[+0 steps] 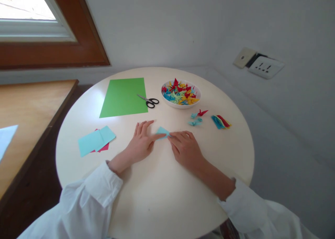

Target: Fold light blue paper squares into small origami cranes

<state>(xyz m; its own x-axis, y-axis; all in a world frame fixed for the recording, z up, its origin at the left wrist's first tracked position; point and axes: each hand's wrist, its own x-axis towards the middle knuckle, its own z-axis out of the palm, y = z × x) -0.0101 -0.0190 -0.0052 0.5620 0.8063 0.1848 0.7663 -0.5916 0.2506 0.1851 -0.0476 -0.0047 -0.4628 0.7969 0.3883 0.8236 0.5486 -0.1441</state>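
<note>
A small folded piece of light blue origami paper (pixel 162 131) lies on the table between my hands. My left hand (pixel 142 141) has its thumb stretched across the paper, pressing on it, while its other fingers are spread apart to the left. At the paper's right corner my right hand (pixel 186 149) has its fingers closed together, pinching the edge; the fingertips partly hide that corner.
Light blue and red paper sheets (pixel 91 141) lie at left. Behind are a green sheet (pixel 123 97), black-handled scissors (pixel 151 102) and a white bowl (pixel 180 106) of paper cranes. Small folded pieces (pixel 196 121) and a colourful folded stack (pixel 220 122) are on the right of the round table (pixel 157 197).
</note>
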